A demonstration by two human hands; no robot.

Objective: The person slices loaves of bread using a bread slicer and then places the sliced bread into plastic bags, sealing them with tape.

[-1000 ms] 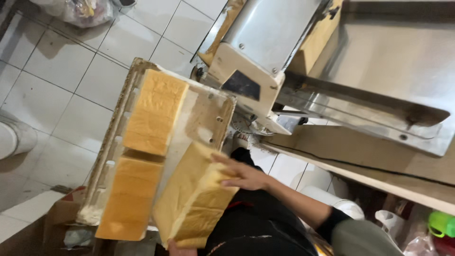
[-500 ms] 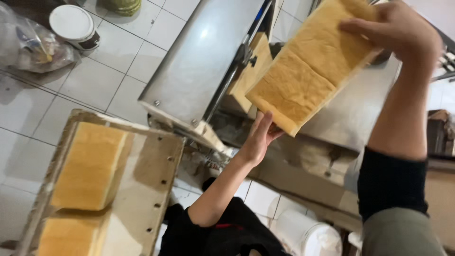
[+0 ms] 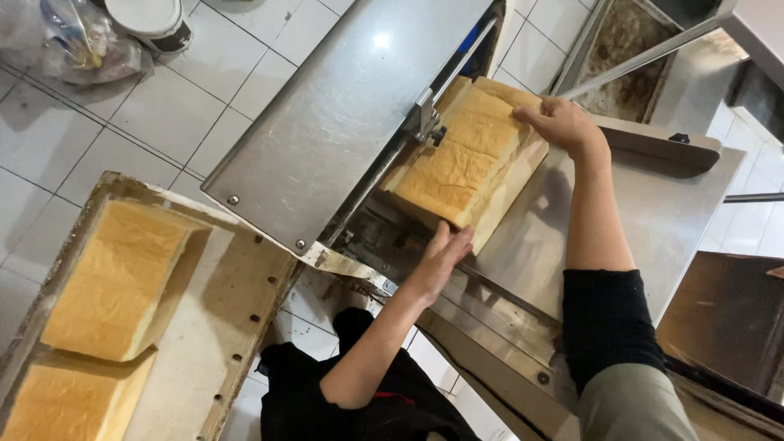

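**Bread loaf set on the slicing machine**

A long golden loaf lies on the steel bed of the slicing machine, tucked against the raised steel cover. The left hand presses flat against the loaf's near end, its grip open, fingers spread on the crust. The right hand rests on the far top edge, fingers curled lightly over it, not clamped. To the left, a worn tray carries two more loaves, one behind the other, above the white tiled floor.
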